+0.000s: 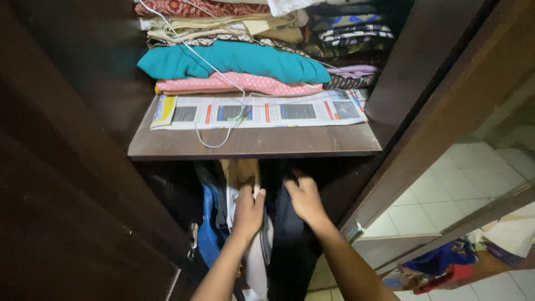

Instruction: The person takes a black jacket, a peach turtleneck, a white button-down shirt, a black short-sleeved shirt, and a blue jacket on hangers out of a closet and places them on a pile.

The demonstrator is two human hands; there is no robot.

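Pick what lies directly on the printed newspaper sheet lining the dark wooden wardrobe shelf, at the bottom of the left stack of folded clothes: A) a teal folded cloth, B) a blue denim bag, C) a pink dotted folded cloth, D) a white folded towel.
C: the pink dotted folded cloth rests on the printed newspaper sheet, with the teal folded cloth stacked on top of it.

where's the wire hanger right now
In the head view the wire hanger lies upper centre on the wooden shelf, draped from the folded clothes down over the newspaper lining, above both hands.
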